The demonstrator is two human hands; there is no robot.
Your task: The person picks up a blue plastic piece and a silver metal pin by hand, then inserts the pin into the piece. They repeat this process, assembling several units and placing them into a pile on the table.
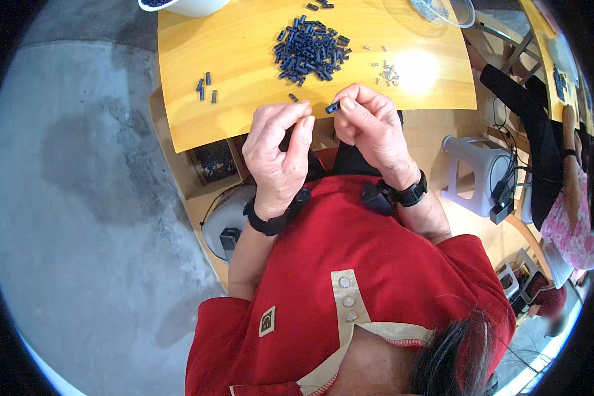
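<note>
While one dark blue-black cylindrical piece (333, 107) is pinched between thumb and forefinger of the right hand (376, 130), by the table's near edge, the left hand (274, 155) has thumb and forefinger drawn narrow just beside it (whether anything lies between those tips cannot be told). Hands: two, each wrist with one black band. Yellow wood-grained table (234, 43): one. On it, one heap of like pieces (310, 51), too many and too overlapped to count; four loose pieces (202, 95) well apart at left; three strays (312, 6) beyond the heap; one single piece (293, 98) near the left fingertips. Silvery bits (388, 74): one loose scatter, right of the heap, too small to count. White bowl (195, 8): one, far left corner, dark contents. Clear round tub (470, 20): one, far right.
</note>
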